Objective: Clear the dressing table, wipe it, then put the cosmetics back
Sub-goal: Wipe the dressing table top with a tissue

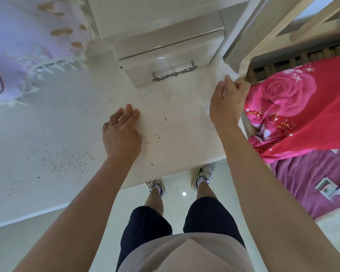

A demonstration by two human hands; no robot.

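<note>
So the counter (pixel 67 124) is the white dressing-table top, right in front of the person and filling the middle and left of the view. It's got dark specks (pixel 67 160) scattered near the front edge, plus another sprinkle just right of the left grip (pixel 122 134). That grip lies palm-down on the surface, fingers loose and a bit bent, holding nothing.

The right grip (pixel 229 99) is over at the counter's right edge, fingers curled and clenched on a white cloth (pixel 227 70) that's bunched up against the bed frame (pixel 247 124). Can't really tell if the fingers also catch the wooden rail there.

At the back sits a small white drawer (pixel 145 72) with a twisty metal handle (pixel 173 74). A lilac fringed cloth (pixel 18 55) covers the far left corner.

On the bed to the right there's a pink rose blanket (pixel 292 107) over a purple sheet (pixel 306 173). Sneakers (pixel 203 173) on the tiled floor (pixel 183 185) below.
</note>
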